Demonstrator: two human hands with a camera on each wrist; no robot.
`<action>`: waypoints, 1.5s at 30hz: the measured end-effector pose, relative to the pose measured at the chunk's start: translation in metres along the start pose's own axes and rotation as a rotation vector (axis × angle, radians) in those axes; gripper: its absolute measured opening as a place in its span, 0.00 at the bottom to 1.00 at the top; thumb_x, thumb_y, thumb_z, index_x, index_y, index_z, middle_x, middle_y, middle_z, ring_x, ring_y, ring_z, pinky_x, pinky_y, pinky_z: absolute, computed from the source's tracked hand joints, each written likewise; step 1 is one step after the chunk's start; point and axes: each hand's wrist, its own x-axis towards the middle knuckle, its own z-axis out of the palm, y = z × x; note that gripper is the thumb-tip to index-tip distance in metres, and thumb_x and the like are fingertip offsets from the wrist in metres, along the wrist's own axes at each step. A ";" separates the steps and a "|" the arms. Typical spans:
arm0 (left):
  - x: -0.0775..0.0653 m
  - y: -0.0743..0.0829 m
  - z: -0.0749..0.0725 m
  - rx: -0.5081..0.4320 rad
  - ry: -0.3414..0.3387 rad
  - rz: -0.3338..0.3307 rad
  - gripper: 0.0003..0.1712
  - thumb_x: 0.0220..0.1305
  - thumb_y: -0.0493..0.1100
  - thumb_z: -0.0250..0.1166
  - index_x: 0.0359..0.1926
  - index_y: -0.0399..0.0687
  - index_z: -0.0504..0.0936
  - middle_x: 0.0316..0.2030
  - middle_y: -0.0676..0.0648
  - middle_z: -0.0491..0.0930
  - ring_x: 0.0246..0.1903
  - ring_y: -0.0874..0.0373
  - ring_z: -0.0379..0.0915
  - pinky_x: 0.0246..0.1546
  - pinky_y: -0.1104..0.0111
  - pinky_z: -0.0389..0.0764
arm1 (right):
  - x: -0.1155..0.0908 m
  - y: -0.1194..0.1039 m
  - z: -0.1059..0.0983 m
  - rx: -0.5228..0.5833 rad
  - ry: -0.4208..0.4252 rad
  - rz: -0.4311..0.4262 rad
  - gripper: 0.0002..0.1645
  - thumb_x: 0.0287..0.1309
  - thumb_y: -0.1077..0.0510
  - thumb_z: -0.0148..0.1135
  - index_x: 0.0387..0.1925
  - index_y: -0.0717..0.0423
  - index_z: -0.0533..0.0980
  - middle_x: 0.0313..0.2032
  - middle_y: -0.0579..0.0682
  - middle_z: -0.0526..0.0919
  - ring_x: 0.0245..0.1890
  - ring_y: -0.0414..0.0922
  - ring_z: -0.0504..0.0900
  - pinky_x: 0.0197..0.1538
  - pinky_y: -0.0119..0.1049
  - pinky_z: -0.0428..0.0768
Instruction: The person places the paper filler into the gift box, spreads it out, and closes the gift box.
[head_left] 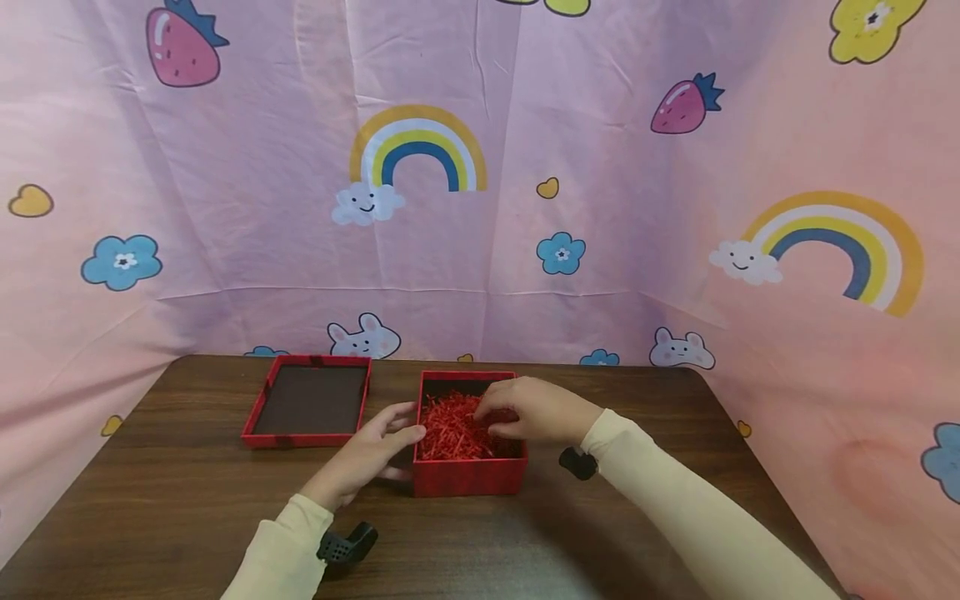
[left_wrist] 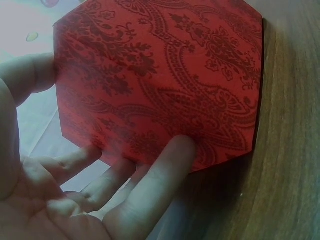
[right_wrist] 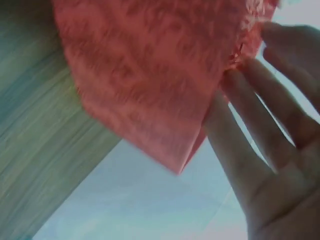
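Note:
A red box (head_left: 471,479) with a dark paisley pattern stands on the table without its lid, filled with shredded red paper (head_left: 452,427). My left hand (head_left: 366,454) is at the box's left side. In the left wrist view its fingers (left_wrist: 150,200) lie fairly straight against the patterned wall, with the thumb up near the rim. Over the right half of the box, my right hand (head_left: 536,408) reaches down to the shreds. Its fingers (right_wrist: 255,120) look extended in the right wrist view, and the fingertips are partly hidden at the rim.
Left of the box lies a shallow red lid (head_left: 300,441), its dark inside facing up. The brown wooden table (head_left: 187,500) ends at a pink and lilac printed cloth (head_left: 442,258) hanging behind and at both sides. A black wrist device (head_left: 348,546) sits under the left sleeve.

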 end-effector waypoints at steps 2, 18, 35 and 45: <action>0.000 0.000 0.000 0.006 -0.002 0.003 0.42 0.73 0.54 0.64 0.79 0.47 0.56 0.74 0.31 0.59 0.68 0.32 0.66 0.45 0.51 0.88 | -0.005 0.000 -0.004 -0.029 0.059 0.024 0.15 0.64 0.56 0.72 0.52 0.48 0.85 0.49 0.40 0.85 0.49 0.35 0.82 0.53 0.33 0.83; 0.001 0.002 -0.001 0.016 -0.007 0.004 0.41 0.74 0.54 0.63 0.79 0.48 0.56 0.74 0.32 0.61 0.67 0.34 0.69 0.45 0.50 0.88 | 0.015 -0.018 0.022 0.058 -0.149 0.083 0.27 0.74 0.44 0.61 0.70 0.42 0.74 0.69 0.40 0.75 0.74 0.43 0.67 0.75 0.46 0.66; 0.000 0.003 0.003 0.030 0.014 -0.002 0.41 0.74 0.54 0.63 0.79 0.48 0.56 0.75 0.31 0.60 0.68 0.32 0.67 0.45 0.51 0.88 | -0.036 0.013 0.020 0.308 0.359 0.349 0.28 0.67 0.51 0.70 0.66 0.49 0.76 0.63 0.46 0.78 0.66 0.48 0.75 0.67 0.55 0.75; -0.002 0.001 0.002 0.029 0.008 0.005 0.41 0.74 0.54 0.63 0.79 0.47 0.56 0.75 0.30 0.59 0.68 0.32 0.66 0.45 0.50 0.88 | -0.053 0.018 0.065 0.901 0.472 0.517 0.32 0.71 0.56 0.65 0.71 0.57 0.68 0.65 0.59 0.77 0.64 0.57 0.77 0.59 0.52 0.83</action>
